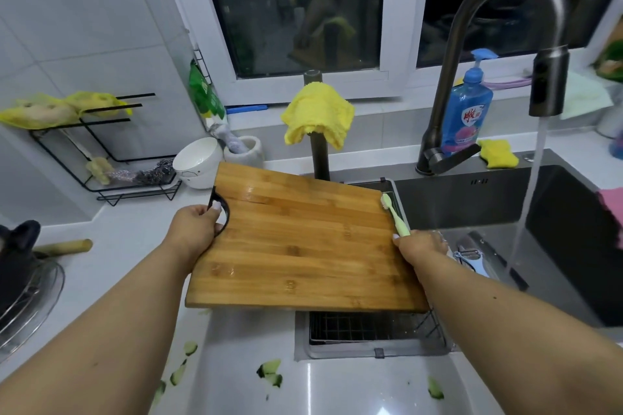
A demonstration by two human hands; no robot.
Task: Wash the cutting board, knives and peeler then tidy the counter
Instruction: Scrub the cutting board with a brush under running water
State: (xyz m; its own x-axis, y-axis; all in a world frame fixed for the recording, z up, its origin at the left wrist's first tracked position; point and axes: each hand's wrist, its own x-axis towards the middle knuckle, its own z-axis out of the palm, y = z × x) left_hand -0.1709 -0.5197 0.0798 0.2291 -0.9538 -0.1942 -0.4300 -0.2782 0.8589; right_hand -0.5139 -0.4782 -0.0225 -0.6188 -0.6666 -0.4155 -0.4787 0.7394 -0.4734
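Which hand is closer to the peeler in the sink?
Right. The right hand, holding a toothbrush, is just beside the peeler. The left hand grips the cutting board handle at its far side.

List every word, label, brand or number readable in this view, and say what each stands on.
Blue dish soap bottle: white label with red characters, too blurred to read.
Green packet by the window frame: print too small and blurred to read.
Cutting board, toothbrush, faucet, white bowl: no text visible.
Nothing in this view can be quoted with confidence.
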